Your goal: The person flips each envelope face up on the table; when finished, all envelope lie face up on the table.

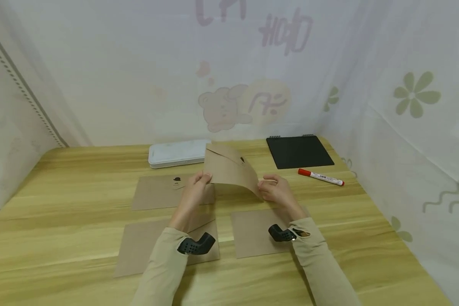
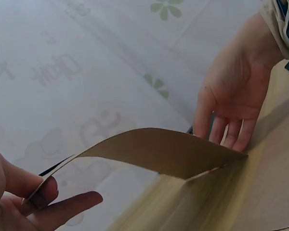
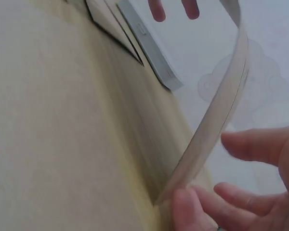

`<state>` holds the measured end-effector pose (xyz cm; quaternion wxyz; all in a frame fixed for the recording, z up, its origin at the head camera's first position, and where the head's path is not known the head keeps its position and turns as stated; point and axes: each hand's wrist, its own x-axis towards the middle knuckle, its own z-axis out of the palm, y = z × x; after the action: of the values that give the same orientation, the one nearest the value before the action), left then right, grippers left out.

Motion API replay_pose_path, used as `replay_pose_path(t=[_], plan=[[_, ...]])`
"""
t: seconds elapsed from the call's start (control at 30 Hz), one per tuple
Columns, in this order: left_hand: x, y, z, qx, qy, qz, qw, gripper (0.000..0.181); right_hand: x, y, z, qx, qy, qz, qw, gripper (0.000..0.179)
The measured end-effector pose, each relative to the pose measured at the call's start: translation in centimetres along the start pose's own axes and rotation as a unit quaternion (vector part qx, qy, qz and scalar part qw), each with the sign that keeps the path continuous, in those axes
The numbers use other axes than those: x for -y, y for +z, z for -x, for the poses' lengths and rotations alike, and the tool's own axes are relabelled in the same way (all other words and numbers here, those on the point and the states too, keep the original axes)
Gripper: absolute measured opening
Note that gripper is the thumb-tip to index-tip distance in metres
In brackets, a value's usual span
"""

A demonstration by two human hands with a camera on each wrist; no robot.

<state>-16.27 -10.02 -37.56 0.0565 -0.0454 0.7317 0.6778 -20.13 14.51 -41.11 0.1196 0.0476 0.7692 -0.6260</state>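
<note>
A brown kraft envelope (image 1: 229, 168), with a flap and a small dark print, is held up and bowed above the table. My left hand (image 1: 197, 182) pinches its left end between thumb and fingers. At its lower right end, my right hand (image 1: 277, 190) touches the paper with its fingertips; in the right wrist view the thumb (image 3: 253, 144) stands apart from the fingers. Below lie more brown envelopes: one (image 1: 154, 193) behind my left forearm, one (image 1: 137, 246) under it, and one (image 1: 252, 233) beneath my right wrist.
At the back stands a white flat case (image 1: 176, 153). A black spiral-bound pad (image 1: 300, 152) lies at back right, with a red-capped marker (image 1: 321, 176) before it. Printed curtains (image 1: 118, 85) rise behind and beside the wooden table (image 1: 61, 204).
</note>
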Motion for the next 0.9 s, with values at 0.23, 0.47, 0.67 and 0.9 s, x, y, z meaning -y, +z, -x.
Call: replay_pose_path(t=[0.23,0.47,0.67,0.9], plan=[[0.7,0.1,-0.4,0.014,-0.018,0.013,0.9997,0.028,-0.1,-1.2,0.2,-0.052,0.007,0.056,0.9971,0.048],[1.4,0.7,-0.4,-0.020,0.033,-0.128,0.9910,0.031,-0.6,-2.7,0.6,-0.107,-0.041,0.102,0.9882,0.045],[2.1,1.4,-0.2,-0.014,0.076,-0.199,0.9770,0.028,-0.9,-3.7,1.2,-0.145,-0.086,0.118,0.9785,0.042],[2.5,2.4,0.0,-0.030,0.086,-0.301,0.9491,0.036,-0.8,-4.3,1.6,-0.160,-0.111,0.135,0.9715,0.042]])
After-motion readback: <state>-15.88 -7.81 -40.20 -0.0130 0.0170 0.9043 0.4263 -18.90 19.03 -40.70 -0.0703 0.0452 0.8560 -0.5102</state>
